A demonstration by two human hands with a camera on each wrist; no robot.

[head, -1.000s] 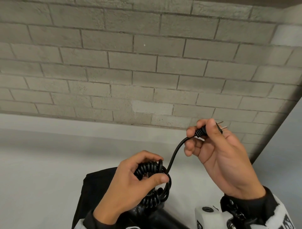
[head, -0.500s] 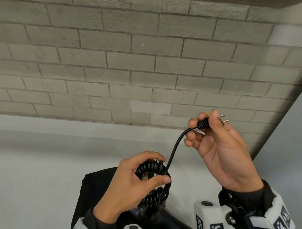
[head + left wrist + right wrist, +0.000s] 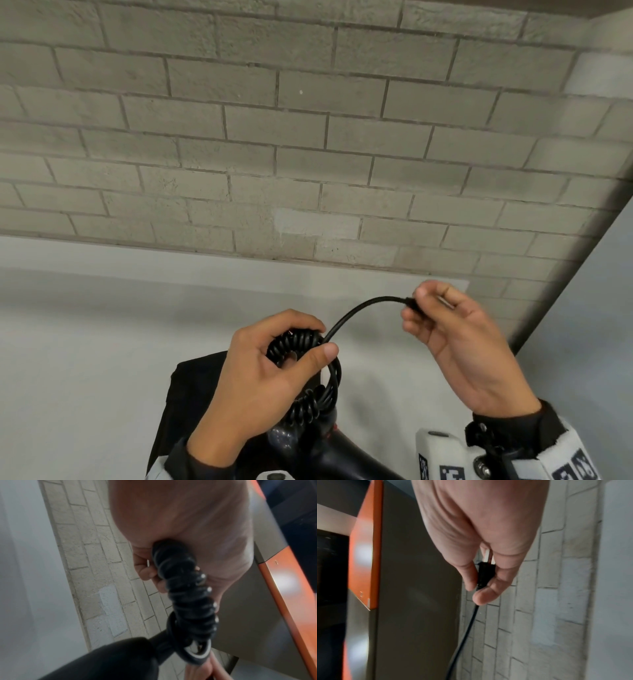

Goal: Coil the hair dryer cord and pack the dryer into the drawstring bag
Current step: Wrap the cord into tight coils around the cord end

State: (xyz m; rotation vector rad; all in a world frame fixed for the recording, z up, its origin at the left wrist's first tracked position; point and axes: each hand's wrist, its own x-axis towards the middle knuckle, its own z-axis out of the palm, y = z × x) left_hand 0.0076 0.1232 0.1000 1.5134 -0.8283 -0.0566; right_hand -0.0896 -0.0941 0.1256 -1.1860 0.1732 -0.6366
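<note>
My left hand [image 3: 274, 370] grips a bundle of the black coiled cord [image 3: 308, 373], thumb across its front; the left wrist view shows the same coils [image 3: 187, 595] running down out of my palm to the dryer's black body [image 3: 109, 660]. A straight stretch of cord [image 3: 359, 308] arcs up to my right hand [image 3: 442, 318], which pinches the black plug [image 3: 485, 573] between thumb and fingers, prongs pointing back into the palm. The dryer's dark handle [image 3: 342, 455] sits at the bottom edge. The black drawstring bag [image 3: 185, 404] lies on the grey surface beneath my left arm, mostly hidden.
A grey brick wall [image 3: 308, 137] rises behind the pale grey surface [image 3: 85, 342]. In the wrist views a grey cabinet with an orange edge [image 3: 364, 547] stands close by.
My right hand has dropped lower and nearer my left hand, turning the plug so its prongs no longer stick out. The straight cord now bows in an arc. My left hand keeps its hold.
</note>
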